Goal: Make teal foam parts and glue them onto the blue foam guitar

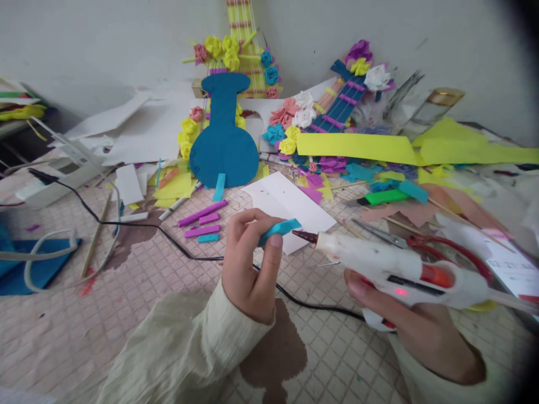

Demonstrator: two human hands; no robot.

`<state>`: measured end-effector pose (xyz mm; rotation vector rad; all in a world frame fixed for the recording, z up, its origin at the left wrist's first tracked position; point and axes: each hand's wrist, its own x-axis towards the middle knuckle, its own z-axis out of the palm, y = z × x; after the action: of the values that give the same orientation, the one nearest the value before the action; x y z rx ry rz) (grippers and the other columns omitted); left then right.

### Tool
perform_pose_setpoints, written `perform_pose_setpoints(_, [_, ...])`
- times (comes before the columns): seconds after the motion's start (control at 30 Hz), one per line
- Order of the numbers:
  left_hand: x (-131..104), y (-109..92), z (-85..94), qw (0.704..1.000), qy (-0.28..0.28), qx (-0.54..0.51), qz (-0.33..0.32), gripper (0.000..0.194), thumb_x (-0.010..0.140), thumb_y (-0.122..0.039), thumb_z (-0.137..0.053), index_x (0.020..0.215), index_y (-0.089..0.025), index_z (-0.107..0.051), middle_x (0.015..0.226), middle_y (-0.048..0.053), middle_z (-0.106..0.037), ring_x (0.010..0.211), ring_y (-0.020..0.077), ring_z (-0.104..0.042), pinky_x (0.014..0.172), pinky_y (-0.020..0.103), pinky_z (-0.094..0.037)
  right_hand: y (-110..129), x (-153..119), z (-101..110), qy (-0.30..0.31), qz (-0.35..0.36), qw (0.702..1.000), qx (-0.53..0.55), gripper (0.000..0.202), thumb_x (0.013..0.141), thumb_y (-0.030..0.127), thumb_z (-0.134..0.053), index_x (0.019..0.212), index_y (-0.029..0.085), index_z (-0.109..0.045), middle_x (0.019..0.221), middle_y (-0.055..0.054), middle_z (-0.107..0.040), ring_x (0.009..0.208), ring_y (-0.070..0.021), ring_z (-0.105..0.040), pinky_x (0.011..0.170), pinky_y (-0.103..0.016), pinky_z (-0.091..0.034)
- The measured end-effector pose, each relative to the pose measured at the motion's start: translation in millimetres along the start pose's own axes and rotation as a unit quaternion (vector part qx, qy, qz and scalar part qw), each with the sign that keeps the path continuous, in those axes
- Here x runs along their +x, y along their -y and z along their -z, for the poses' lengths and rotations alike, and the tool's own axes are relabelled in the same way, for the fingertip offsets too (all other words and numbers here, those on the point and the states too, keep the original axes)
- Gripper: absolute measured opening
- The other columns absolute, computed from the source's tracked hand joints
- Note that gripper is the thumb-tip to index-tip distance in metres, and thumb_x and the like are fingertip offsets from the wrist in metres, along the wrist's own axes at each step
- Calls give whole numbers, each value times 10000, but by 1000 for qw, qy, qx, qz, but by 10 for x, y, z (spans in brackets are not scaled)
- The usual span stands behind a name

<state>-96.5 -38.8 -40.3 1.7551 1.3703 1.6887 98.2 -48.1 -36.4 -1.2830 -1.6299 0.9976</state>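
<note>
Pinched between the thumb and fingers of my left hand is a small light-blue paper strip. My right hand is wrapped round the handle of a white glue gun whose red light glows. The gun's dark nozzle points left, its tip at the strip's right end; whether they touch I cannot tell. Behind my left hand lie several purple paper strips and a short blue strip. Farther back a dark-blue guitar-shaped cutout leans upright, with a light-blue strip at its lower edge.
A black cord crosses the table to the gun. At the right lie red-handled scissors, a green cutter knife and a phone. Decorated paper guitars, a glass jar and yellow paper stand or lie behind.
</note>
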Motion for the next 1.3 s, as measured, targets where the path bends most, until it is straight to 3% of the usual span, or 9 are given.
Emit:
perform_pose_setpoints(0.17, [49,-17,40,999,-8,-15,46,150,847,-229,-451,873,-178,-590,780,33,-513,761,149,-478,682,292,-396,15,103,-14,3,-79,996,-35,198,727,392,-596,658,208,-620,561,0,-564,544,-146,-523,513,-253,-440])
perform_pose_setpoints(0.43, [60,70,0,981,31,-135,136,199,822,-295,-505,937,-189,-628,854,44,-586,757,142,-511,587,242,-386,-175,378,-28,-82,-225,951,197,289,660,399,-663,770,143,-587,564,11,-534,458,-103,-477,408,-227,-372])
perform_pose_setpoints(0.57, [42,29,16,981,67,-154,97,177,821,-244,-507,937,-175,-621,805,42,-569,728,134,-497,604,242,-390,-192,461,-68,-21,-181,978,105,268,678,395,-642,673,142,-555,537,6,-549,465,-100,-487,435,-223,-374])
perform_pose_setpoints(0.7, [-72,-127,16,949,205,-239,-9,157,798,-196,-522,907,-153,-626,802,61,-559,718,140,-501,632,261,-413,-2,542,-204,51,-137,989,30,235,709,371,-595,630,156,-542,522,10,-560,470,-101,-494,449,-215,-384])
perform_pose_setpoints(0.8, [-166,-194,-34,922,271,-277,-5,160,787,-223,-538,864,-128,-641,786,80,-568,682,140,-498,600,263,-409,99,647,-359,95,-117,988,10,200,720,348,-576,663,156,-576,577,-3,-607,528,-111,-533,485,-210,-405])
perform_pose_setpoints(0.9, [-185,-180,-88,923,248,-288,57,194,777,-286,-555,821,-120,-646,765,81,-576,709,155,-508,640,281,-409,72,795,-512,115,-94,988,-30,213,719,349,-563,654,149,-591,573,-6,-610,537,-122,-544,503,-224,-413])
perform_pose_setpoints(1.07, [-116,-89,-136,890,203,-363,187,328,713,-422,-614,814,-113,-654,667,26,-500,542,98,-446,492,238,-374,-23,943,-563,35,3,991,-128,219,666,343,-602,545,167,-556,537,-16,-563,630,-184,-536,649,-314,-411])
perform_pose_setpoints(1.2, [-103,-3,-182,873,164,-400,225,377,692,-444,-629,862,-109,-659,604,-1,-475,505,83,-420,452,219,-351,8,798,-406,-24,80,988,-132,206,747,327,-515,792,170,-641,898,-99,-641,937,-243,-525,870,-383,-360])
perform_pose_setpoints(1.3, [-106,46,-208,876,135,-396,240,379,686,-448,-633,858,-111,-654,582,-9,-484,508,79,-415,463,215,-350,44,581,-301,-2,108,991,-73,251,812,302,-434,907,201,-643,951,-67,-633,925,-199,-549,843,-332,-409])
